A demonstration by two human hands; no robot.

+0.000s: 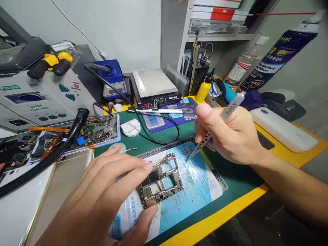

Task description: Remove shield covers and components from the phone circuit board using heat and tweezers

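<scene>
My left hand [110, 191] is closed on the left side of a circuit board [160, 182], fingertips at its upper left edge and thumb at its lower edge. The board has square openings and lies on a blue and white card [197, 184]. Silver tweezers [203, 141] are gripped in my right hand [228, 135], slanting down to the left. Their tip touches or hovers just over the card, to the right of the board; which one I cannot tell. Beneath my left hand a white packet with blue print [130, 212] shows in part.
On the left stand a grey station [46, 99], a black hose [64, 147] and a tray of boards [116, 130]. Behind are a hot plate [153, 83], a black cable [153, 140] and a yellow bottle [203, 91]. A white case [282, 130] lies at the right.
</scene>
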